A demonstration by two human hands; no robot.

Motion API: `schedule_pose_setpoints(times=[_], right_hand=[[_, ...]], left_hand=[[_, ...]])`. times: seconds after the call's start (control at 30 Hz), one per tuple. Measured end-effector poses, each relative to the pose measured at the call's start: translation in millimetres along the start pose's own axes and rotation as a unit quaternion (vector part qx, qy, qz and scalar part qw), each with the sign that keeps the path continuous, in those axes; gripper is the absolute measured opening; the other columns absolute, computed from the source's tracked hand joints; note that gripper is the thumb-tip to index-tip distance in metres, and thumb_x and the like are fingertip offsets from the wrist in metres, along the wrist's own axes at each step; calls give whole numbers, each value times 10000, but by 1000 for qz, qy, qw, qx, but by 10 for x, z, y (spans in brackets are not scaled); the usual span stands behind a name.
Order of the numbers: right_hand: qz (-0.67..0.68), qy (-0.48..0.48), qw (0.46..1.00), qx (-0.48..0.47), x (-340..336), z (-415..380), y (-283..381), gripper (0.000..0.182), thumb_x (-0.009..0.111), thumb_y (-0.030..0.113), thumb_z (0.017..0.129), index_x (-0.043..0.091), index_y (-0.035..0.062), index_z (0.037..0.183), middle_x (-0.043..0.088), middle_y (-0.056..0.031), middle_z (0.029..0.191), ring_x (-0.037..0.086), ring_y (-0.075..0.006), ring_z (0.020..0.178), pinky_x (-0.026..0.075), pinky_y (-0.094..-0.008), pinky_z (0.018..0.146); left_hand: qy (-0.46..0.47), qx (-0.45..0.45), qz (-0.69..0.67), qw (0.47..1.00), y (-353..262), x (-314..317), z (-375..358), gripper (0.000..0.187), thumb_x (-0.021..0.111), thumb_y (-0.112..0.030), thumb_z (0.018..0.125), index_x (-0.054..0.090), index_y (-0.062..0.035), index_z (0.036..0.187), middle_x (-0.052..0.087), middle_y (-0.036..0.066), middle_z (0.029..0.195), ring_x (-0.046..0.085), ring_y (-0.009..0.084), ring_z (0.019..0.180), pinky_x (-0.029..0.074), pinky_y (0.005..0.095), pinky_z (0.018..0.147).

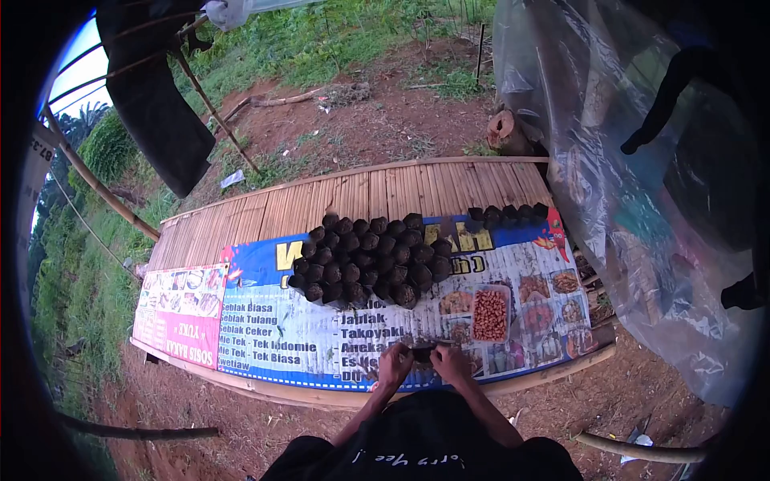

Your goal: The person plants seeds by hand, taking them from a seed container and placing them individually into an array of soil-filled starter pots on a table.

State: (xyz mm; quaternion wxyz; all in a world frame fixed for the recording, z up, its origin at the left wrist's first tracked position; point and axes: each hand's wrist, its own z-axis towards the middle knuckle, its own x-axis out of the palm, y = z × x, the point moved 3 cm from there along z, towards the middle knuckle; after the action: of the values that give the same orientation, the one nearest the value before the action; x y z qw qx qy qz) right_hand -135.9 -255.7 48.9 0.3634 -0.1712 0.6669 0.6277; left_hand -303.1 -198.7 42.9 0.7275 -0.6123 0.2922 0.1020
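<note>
Close to my body, at the front edge of the table, a small black plastic seedling bag [422, 353] is stretched between my two hands. My left hand [394, 366] pinches one end of it, and my right hand [450, 364] grips the other. Ahead of them stands a tight cluster of black seedling bags [369, 258], filled with dark soil. A short row of similar bags [508, 215] is farther back on the right. To the right of my hands sits a clear plastic tub [491, 338] holding reddish-brown seeds [490, 313] that look like peanuts.
A printed menu banner [273, 353] covers much of the bamboo-slat table [321, 200]. Clear plastic sheeting [577, 160] hangs along the right side. At the back right lies a cut log [509, 132]. A dark cloth [156, 112] hangs from poles at the left.
</note>
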Motion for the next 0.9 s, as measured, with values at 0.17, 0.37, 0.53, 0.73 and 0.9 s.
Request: schedule_pose_setpoints(times=[0.17,0.37,0.53,0.73,0.9], right_hand=[[10,-3,1000,6,-85,20,96,274,590,311,860,629,64,747,632,-190,671,630,-397,646,493,-496,588],[6,23,999,25,41,42,-125,302,584,333,861,635,56,754,629,-185,666,626,-403,650,492,-501,592],[-1,36,998,42,103,32,-209,307,582,334,870,618,53,751,628,-200,708,628,-409,711,486,-490,610],[-1,-22,1000,1,2,60,-96,295,585,331,863,642,58,770,636,-193,687,631,-406,671,493,-503,590],[-22,24,999,40,62,39,-200,285,585,336,864,652,70,784,644,-196,713,639,-397,702,495,-503,601]], left_hand=[[1,13,7,1000,-103,-32,-20,129,678,-135,782,629,-21,816,678,152,815,671,334,764,522,409,691],[12,19,22,999,-1,22,6,155,687,-164,781,636,-22,817,680,160,823,670,344,780,522,426,708],[1,-20,4,1000,59,42,-5,137,685,-146,776,641,-22,816,681,161,809,675,332,757,527,415,702],[-18,18,16,1000,-81,20,9,156,701,-154,770,624,-20,789,672,159,765,664,338,718,519,419,677],[-26,26,3,999,29,99,0,148,697,-149,774,620,-23,785,672,157,769,662,339,709,516,425,664]])
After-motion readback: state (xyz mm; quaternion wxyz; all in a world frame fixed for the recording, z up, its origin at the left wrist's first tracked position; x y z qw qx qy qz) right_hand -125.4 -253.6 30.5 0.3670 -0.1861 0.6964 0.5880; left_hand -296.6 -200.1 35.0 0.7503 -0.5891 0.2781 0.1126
